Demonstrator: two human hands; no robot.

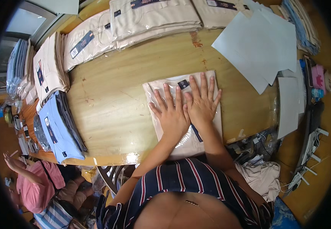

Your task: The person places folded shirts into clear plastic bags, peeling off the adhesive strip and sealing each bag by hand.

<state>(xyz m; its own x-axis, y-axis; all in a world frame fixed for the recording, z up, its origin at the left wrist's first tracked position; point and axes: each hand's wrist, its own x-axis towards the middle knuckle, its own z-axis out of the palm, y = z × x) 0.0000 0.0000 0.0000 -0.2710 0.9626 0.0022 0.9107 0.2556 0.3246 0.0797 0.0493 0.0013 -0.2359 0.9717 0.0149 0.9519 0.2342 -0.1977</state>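
Observation:
A folded beige garment in a clear plastic bag (155,93) lies at the table's near edge, in front of me. Both hands press flat on its top, side by side, with the thumbs close together. My left hand (172,114) has its fingers spread across the left half of the bag. On the right half rests my right hand (201,105), fingers stretched toward the far edge. A small dark label (183,84) shows between the fingertips. Part of a dark hang tag (196,133) appears between my wrists; the rest of the bag's middle is hidden under my hands.
Bagged beige garments (156,19) are stacked along the table's far side, with blue ones (60,128) at the left edge. Loose white sheets (255,45) lie at the far right. Another person in a pink top (39,183) sits at lower left. A white power strip (306,164) is at right.

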